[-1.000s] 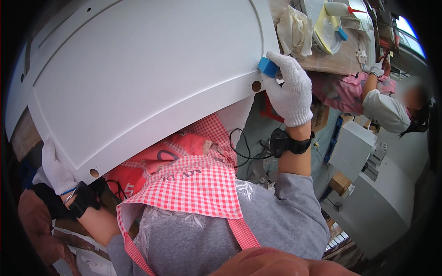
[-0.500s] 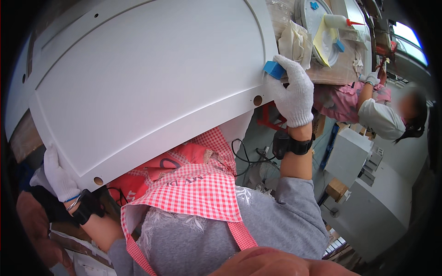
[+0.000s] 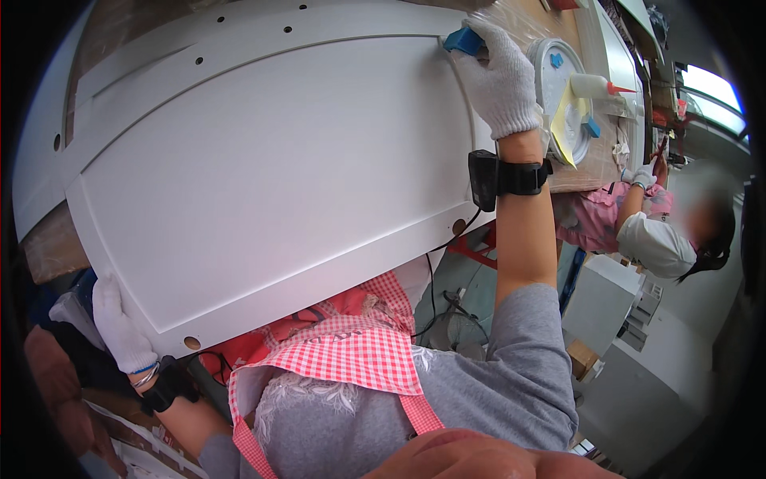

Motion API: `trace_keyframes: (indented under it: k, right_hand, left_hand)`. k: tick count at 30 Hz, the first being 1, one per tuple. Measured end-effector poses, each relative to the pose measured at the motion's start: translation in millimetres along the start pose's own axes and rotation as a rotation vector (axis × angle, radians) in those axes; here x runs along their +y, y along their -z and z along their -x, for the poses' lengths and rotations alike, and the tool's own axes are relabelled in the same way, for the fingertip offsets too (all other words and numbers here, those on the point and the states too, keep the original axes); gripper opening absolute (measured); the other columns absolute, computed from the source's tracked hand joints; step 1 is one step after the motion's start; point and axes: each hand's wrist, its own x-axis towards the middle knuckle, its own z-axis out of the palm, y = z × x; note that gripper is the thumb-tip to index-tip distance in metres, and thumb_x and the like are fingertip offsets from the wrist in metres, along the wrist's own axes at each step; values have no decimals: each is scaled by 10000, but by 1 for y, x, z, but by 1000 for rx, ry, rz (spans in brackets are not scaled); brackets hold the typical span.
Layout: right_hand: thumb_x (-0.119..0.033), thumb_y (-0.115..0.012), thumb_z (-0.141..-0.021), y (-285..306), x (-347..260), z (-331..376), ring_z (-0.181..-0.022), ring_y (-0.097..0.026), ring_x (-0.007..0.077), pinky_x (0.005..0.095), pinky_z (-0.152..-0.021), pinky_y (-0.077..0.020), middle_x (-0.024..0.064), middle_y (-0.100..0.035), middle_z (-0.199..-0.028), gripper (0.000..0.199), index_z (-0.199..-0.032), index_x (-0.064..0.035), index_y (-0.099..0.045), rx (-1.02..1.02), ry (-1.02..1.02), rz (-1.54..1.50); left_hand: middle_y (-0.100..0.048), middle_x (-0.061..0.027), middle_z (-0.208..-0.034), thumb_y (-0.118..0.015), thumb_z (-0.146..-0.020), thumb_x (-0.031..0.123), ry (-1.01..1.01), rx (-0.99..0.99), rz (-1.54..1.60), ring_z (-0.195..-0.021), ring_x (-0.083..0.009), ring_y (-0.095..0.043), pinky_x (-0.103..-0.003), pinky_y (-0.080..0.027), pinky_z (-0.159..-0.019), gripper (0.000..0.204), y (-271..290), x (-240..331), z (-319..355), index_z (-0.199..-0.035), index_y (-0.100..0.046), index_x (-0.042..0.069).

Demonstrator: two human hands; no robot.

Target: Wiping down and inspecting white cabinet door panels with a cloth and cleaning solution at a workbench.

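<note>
The white panel (image 3: 279, 176) is the biggest thing in front of us, lying face up before the worker, its near edge by the checked apron (image 3: 335, 355). Off to the right, well apart, I can see a co-worker (image 3: 646, 235). Just past the panel's right side sits a round tub (image 3: 550, 88), its top carrying yellow paper (image 3: 561, 129) and a bottle (image 3: 589, 85).

The gloved hands are far apart. The right hand (image 3: 503, 80) has thumb and fingers pinched around a blue block (image 3: 463, 40), held at the panel's far right corner, where the raised border turns. The left hand (image 3: 120, 327) rests along the near left edge; I can't tell whether its fingers curl underneath.

How far along is it? I'd call it mid-pass, with the block at that corner. The white face looks even all over, so nothing tells me which stretches have been gone over and which remain. Smallest of all, the holes (image 3: 191, 342) by the near edge are uncovered.
</note>
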Motion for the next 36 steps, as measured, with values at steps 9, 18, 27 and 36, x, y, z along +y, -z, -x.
trace_keyframes:
  k: [9, 18, 27, 36]
  right_hand:
    - [-154, -788, -840, -6, -13, -12, -900, -744, 327, 393, -830, -595, 155, -752, -1029, 389, -1218, -97, -714, -30, 30, 79]
    - [-95, -764, -932, 7, -56, -17, -1067, -703, 193, 313, -917, -570, 90, -731, -1205, 396, -1320, -87, -684, -82, 18, -6]
    - [40, -773, -892, 10, -186, -29, -1250, -666, 269, 402, -1069, -567, 121, -714, -1285, 464, -1324, -89, -663, -108, 173, -222]
    - [64, -822, -816, -24, -305, 4, -1252, -670, 273, 439, -1107, -529, 116, -726, -1276, 523, -1299, -81, -685, -298, 356, -346]
  left_hand:
    - [-655, -40, -1050, -528, -1106, 244, -12, -32, -82, -973, -119, -580, -280, -479, -912, 296, 10, 14, 9, -1154, -641, -25]
    - [-680, -24, -1028, -574, -1082, 271, 62, -38, 45, -920, -93, -608, -259, -487, -845, 310, -21, 35, 13, -1170, -653, -15]
    - [-721, -151, -1171, -589, -1047, 209, -152, -229, 190, -1079, -258, -682, -352, -530, -977, 332, 8, -20, -3, -1255, -659, -41]
    - [-699, -129, -1261, -449, -1128, 441, -39, -471, 342, -1123, -173, -678, -294, -560, -953, 551, 0, -51, -29, -1391, -600, -19]
